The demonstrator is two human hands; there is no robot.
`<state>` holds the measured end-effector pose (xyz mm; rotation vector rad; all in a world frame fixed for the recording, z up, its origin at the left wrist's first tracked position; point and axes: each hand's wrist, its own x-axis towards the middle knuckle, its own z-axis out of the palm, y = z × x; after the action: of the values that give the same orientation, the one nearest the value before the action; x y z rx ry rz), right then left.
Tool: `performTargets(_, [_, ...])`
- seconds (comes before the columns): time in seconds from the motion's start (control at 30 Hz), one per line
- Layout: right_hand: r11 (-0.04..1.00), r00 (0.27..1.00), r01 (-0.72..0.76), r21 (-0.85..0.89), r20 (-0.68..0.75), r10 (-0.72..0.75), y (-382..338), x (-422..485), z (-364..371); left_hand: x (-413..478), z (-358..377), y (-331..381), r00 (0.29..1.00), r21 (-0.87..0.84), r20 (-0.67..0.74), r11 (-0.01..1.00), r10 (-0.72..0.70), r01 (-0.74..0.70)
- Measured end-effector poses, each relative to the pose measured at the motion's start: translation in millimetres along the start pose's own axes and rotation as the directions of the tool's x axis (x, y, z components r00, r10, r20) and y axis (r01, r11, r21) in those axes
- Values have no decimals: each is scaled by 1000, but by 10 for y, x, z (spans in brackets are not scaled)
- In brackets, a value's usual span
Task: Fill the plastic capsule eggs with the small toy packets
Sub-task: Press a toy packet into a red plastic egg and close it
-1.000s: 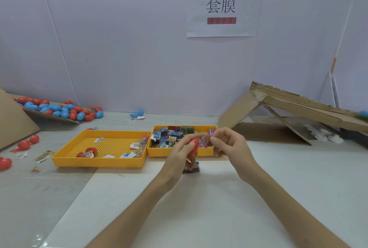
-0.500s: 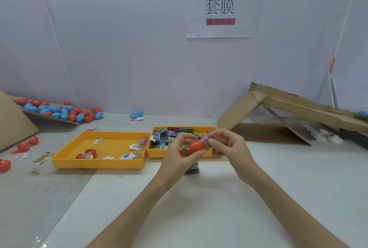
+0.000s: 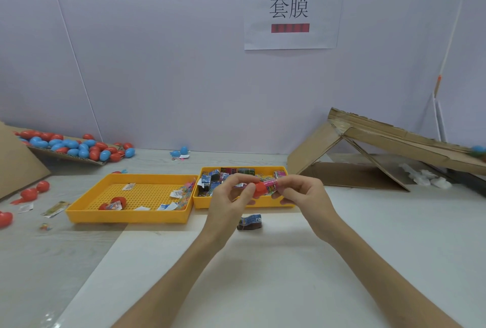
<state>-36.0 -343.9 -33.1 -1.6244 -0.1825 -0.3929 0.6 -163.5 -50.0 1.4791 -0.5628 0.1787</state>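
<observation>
Head view: red capsule egg [image 3: 259,189] pinched between thumb and fingers of left hand [image 3: 231,202], held in front of right yellow tray [image 3: 202,202]. Pink toy packet [image 3: 272,185] gripped by curled fingers of right hand [image 3: 302,194], touching egg's right end; depth of insertion cannot be told. Further packets heaped in same tray. Loose packet [image 3: 249,222] lying on table below hands. Left yellow tray [image 3: 126,216] set alongside. Red and blue eggs [image 3: 79,147] piled far left.
</observation>
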Motion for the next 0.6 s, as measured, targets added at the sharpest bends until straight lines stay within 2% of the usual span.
performTargets(0.17, [999, 1000, 21, -42, -23, -22, 10, 13, -18, 26, -14, -7, 1000, -27, -23, 999, -18, 17])
performTargets(0.5, [996, 998, -15, 91, -62, 21, 52, 43, -26, 11, -16, 19, 1000, -33, 8, 999, -29, 29])
performTargets(0.6, [997, 997, -6, 77, -73, 11, 57, 50, -31, 4, -7, 25, 1000, -20, 12, 999, -26, 26])
